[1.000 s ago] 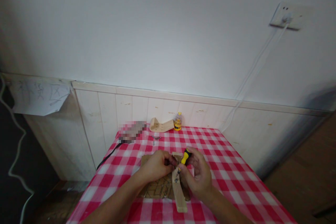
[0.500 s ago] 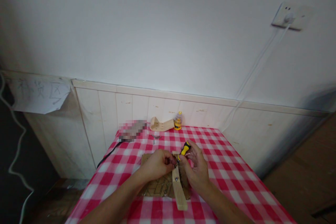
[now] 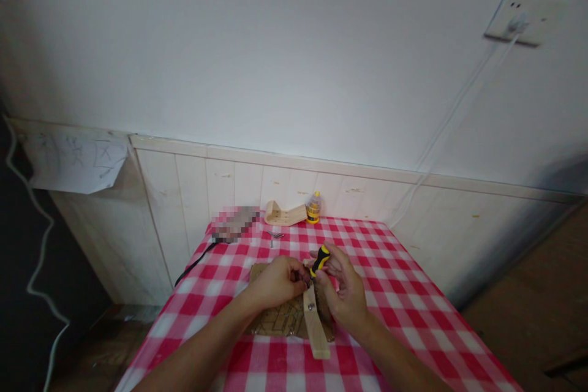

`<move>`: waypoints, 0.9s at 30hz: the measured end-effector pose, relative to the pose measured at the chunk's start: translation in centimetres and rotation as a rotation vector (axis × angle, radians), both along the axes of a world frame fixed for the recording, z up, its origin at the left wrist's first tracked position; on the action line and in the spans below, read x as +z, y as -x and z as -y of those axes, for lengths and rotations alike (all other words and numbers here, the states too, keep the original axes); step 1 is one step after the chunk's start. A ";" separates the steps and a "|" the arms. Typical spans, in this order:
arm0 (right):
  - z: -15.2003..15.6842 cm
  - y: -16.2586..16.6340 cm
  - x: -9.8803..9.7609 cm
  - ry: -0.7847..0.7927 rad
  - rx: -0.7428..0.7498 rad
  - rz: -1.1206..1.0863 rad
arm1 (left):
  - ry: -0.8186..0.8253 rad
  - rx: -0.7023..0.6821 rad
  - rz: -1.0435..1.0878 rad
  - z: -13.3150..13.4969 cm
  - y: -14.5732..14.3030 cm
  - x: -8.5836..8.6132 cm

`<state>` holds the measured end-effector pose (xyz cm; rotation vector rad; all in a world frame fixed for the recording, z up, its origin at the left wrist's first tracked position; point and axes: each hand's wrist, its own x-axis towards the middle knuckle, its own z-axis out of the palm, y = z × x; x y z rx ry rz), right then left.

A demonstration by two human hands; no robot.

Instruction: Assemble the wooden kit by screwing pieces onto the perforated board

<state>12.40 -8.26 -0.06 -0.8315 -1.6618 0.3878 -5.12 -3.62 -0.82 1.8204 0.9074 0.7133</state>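
In my right hand [image 3: 345, 291] is a screwdriver [image 3: 323, 256] with a yellow and black handle, held at a slant with its lower end toward a pale wooden piece [image 3: 316, 337]. The fingers of my left hand [image 3: 278, 282] are pinched close by the screwdriver's lower end; whatever is between them is hidden. A metal screw head [image 3: 311, 307] shows on the wooden piece, nearer to me than my fingers. Under the wood lies a brown patterned sheet [image 3: 280, 320], partly covered by my left hand and forearm.
Several loose screws [image 3: 276, 235] lie on the red and white checked tablecloth [image 3: 390, 343]. Behind them stand a curved wooden part [image 3: 285, 215] and a yellow-labelled bottle [image 3: 313, 208] against the panelled wall. A blurred-out object [image 3: 236, 225] with a black strap is at the back left.
The screwdriver handle has turned a little in my right fingers and now shows more black. My left hand keeps its pinch at the wood. The whole view has shifted slightly.
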 end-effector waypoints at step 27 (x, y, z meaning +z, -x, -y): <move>0.0 0.3 -0.1 -0.260 -0.232 0.158 | -0.049 0.062 -0.068 0.9 0.2 1.6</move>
